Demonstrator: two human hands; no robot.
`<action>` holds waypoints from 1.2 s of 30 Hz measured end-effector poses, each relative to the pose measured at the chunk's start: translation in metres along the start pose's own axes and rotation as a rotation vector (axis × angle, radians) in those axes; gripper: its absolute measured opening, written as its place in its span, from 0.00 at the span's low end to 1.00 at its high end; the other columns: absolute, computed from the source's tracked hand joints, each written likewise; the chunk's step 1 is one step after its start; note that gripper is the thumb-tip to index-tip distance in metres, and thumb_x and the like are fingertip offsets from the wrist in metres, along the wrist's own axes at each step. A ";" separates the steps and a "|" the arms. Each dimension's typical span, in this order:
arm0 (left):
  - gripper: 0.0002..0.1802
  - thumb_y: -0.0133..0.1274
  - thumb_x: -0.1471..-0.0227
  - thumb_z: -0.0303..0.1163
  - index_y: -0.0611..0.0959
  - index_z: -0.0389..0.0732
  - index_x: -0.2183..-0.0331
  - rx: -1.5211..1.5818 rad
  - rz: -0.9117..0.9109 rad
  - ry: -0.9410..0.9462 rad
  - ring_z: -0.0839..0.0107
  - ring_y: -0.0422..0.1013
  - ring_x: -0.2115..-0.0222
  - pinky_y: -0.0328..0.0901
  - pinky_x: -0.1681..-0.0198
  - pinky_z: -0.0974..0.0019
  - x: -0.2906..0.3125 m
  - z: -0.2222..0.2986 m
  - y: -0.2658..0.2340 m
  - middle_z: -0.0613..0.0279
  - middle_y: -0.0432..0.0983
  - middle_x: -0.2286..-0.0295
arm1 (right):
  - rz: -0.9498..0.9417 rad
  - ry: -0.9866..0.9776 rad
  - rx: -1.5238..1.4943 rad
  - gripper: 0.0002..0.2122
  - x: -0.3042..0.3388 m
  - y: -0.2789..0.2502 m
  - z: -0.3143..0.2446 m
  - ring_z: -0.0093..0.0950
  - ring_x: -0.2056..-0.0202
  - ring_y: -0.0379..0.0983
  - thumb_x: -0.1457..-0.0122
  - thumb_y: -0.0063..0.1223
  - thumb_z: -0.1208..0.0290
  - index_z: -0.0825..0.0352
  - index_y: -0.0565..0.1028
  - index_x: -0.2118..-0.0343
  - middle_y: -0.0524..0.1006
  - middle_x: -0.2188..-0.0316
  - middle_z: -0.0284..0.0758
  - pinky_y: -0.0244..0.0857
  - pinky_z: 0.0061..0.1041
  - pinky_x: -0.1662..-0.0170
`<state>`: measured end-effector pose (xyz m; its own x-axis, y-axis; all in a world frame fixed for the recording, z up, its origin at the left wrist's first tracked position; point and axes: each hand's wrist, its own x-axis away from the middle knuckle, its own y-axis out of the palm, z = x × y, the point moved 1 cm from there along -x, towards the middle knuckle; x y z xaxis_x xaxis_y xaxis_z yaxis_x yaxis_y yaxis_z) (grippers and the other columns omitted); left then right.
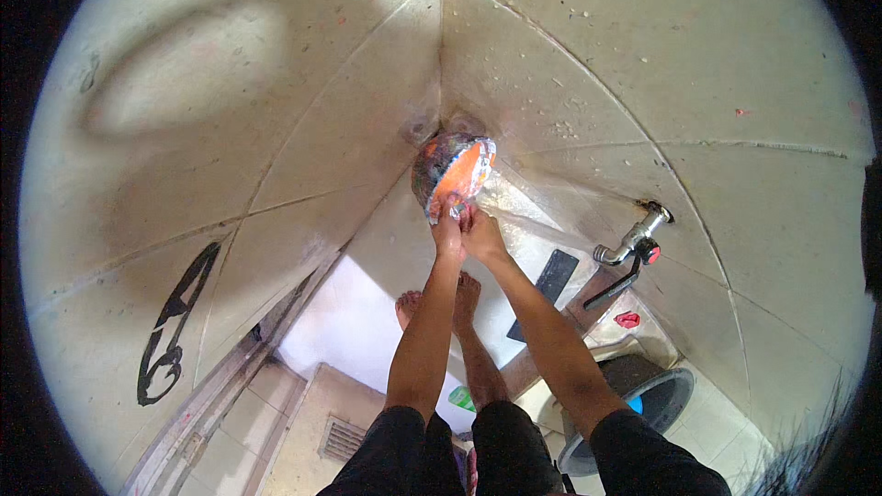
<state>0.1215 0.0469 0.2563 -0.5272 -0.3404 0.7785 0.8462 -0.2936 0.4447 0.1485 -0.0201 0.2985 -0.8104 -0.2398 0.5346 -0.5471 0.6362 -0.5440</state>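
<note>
Low in the corner where two pale tiled walls meet, my left hand (447, 237) and my right hand (483, 235) come together at the near end of a crumpled plastic packet (462, 173). The packet is orange with white and silvery edges, and its far left side looks dark and mottled. Both hands have their fingers closed round its narrow end, thumbs close to each other. The packet tilts up and away from me, its wide part toward the corner. My fingers hide the gripped end, and the packet's contents, if any, cannot be made out.
A metal tap (634, 241) with a black lever juts from the right wall. Below it stand a dark round tub (680, 392) with something blue inside and a small red item (627, 320). A black strip (555, 277) lies near my bare feet (467, 294). A drain grate (342, 438) is lower left.
</note>
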 end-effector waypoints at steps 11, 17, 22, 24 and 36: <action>0.18 0.41 0.45 0.39 0.67 0.38 0.55 0.100 0.014 0.070 0.69 0.67 0.62 0.64 0.59 0.67 -0.002 0.003 -0.011 0.61 0.68 0.60 | 0.114 -0.084 -0.037 0.14 0.004 -0.001 -0.037 0.48 0.63 0.68 0.45 0.39 0.69 0.61 0.67 0.55 0.72 0.66 0.49 0.63 0.40 0.61; 0.19 0.44 0.46 0.39 0.67 0.39 0.56 0.239 0.010 -0.006 0.68 0.67 0.63 0.65 0.61 0.68 0.001 -0.002 -0.012 0.61 0.68 0.61 | 0.061 -0.130 0.171 0.16 -0.006 -0.001 -0.020 0.49 0.70 0.71 0.46 0.39 0.66 0.70 0.67 0.58 0.73 0.75 0.53 0.64 0.43 0.67; 0.12 0.44 0.47 0.35 0.69 0.42 0.60 0.061 0.097 0.076 0.71 0.68 0.66 0.67 0.65 0.69 0.015 -0.005 0.007 0.62 0.69 0.67 | 0.088 -0.018 -0.028 0.15 0.001 -0.007 -0.017 0.51 0.70 0.70 0.45 0.38 0.65 0.72 0.67 0.61 0.72 0.76 0.55 0.63 0.45 0.68; 0.11 0.44 0.47 0.35 0.71 0.42 0.62 0.014 0.075 0.101 0.72 0.69 0.69 0.67 0.68 0.69 -0.002 0.007 -0.013 0.62 0.70 0.70 | -0.018 -0.069 0.065 0.14 0.007 -0.007 -0.032 0.51 0.68 0.69 0.45 0.38 0.64 0.70 0.67 0.63 0.71 0.73 0.56 0.63 0.45 0.65; 0.25 0.49 0.49 0.33 0.63 0.39 0.51 -0.219 0.120 0.368 0.66 0.63 0.55 0.60 0.53 0.64 0.046 0.016 -0.050 0.60 0.64 0.54 | 0.110 -0.073 -0.015 0.15 0.006 0.014 -0.006 0.38 0.73 0.71 0.49 0.46 0.71 0.60 0.68 0.56 0.73 0.76 0.42 0.64 0.35 0.71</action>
<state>0.0564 0.0604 0.2772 -0.4517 -0.6673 0.5921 0.8879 -0.4012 0.2252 0.1378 -0.0081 0.2980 -0.8789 -0.2201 0.4232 -0.4510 0.6724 -0.5869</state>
